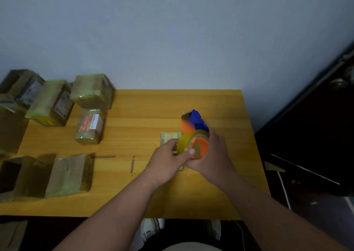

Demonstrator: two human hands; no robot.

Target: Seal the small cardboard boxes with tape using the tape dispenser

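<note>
Head view. Tape dispenser [194, 134]: hard plastic, blue blade guard at the far end, orange hub, round roll of glossy yellowish clear tape on it; blurred at the far end. Right hand [212, 155] grips the dispenser from its right side, fingers wrapped round the handle part, thumb side by the orange hub. Left hand [168, 155] has its grip pinched together on the near edge of the roll, thumbnail against the orange hub, fingers curled under.

Small cardboard box [169, 137] lies flat on the bench directly below and left of the dispenser, mostly covered by both hands; pale taped top shows at its far-left corner. Whether the dispenser touches it, cannot tell.

Bench [143, 116]: smooth yellow-orange wood-grain top, rectangular, far edge against a plain grey-white wall [172, 30]. A thin strip of tape [132, 164] lies on the wood left of the hands. Dark door [325, 116] with a round metal knob on the right. Dark floor, white shoes [151, 229] under the near edge.

Left side of bench: taped boxes [92, 91] in a cluster at the far-left corner, brown cardboard wrapped in shiny yellowish tape, some with printed labels. One smaller labelled box [90, 126] stands just in front of them. Near-left: an open box [11, 174], dark inside, contents not visible, and a taped box on its side [69, 174] beside it.
</note>
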